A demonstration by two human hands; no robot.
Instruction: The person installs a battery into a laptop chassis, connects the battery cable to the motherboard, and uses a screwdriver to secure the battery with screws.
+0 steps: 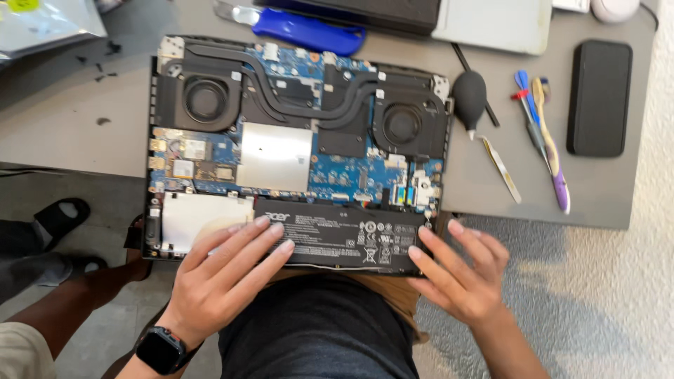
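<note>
An opened laptop (295, 140) lies bottom-up on a grey table (70, 133), showing a blue circuit board, two black fans and copper-black heat pipes. A long black battery (351, 235) sits along its near edge. My left hand (225, 274), with a dark watch on the wrist, lies flat with fingers spread on the battery's left end and the silver panel beside it. My right hand (460, 274) is spread at the battery's right end, fingertips touching the laptop's near right corner. Neither hand grips anything.
Right of the laptop lie a black rubber air blower (469, 98), metal tweezers (502, 168), thin pry tools with blue and purple handles (544, 137) and a black rectangular case (599, 97). A blue-handled tool (309, 31) lies behind. Sandalled feet (60, 217) stand at left.
</note>
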